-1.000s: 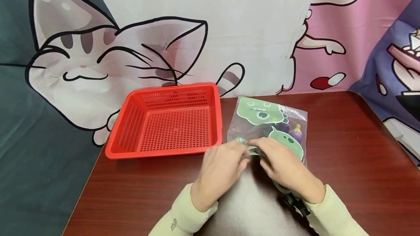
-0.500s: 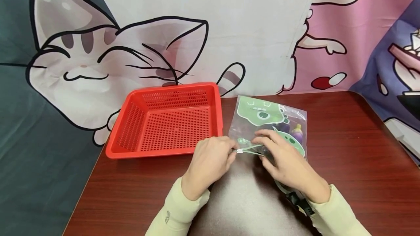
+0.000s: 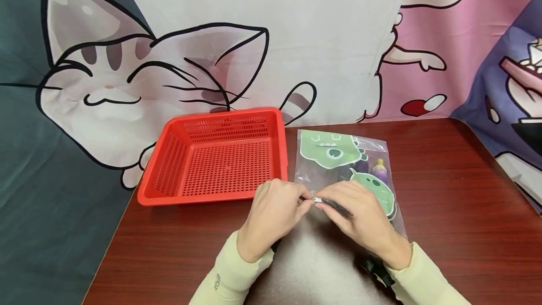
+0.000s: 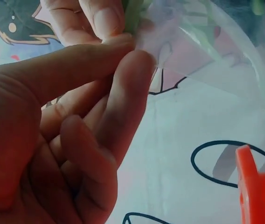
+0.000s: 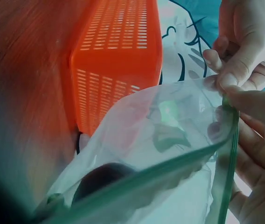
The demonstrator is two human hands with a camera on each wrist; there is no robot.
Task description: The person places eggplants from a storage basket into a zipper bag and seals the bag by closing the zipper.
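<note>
A clear plastic zip bag (image 3: 311, 173) with green cartoon prints lies in front of me, its near end raised between my hands. Inside shows a purple toy with a yellow tip (image 3: 380, 172); in the right wrist view a dark round thing (image 5: 107, 179) is also inside. My left hand (image 3: 273, 213) pinches the bag's corner at the white zip end (image 3: 317, 199) between thumb and forefinger. Beside it, my right hand (image 3: 360, 213) pinches the green zip strip (image 5: 170, 170), its fingertips almost meeting the left ones. The strip's two sides stand apart further along, in the right wrist view.
To the left of the bag stands a red perforated plastic basket (image 3: 226, 168) with nothing in it. Both rest on a dark red wooden table (image 3: 449, 192). A cartoon-printed cloth (image 3: 338, 51) hangs right behind the table's far edge.
The right hand's spread fingers have closed in on the zip strip and moved left to the left hand. The bag's far end has shifted slightly left and nearer.
</note>
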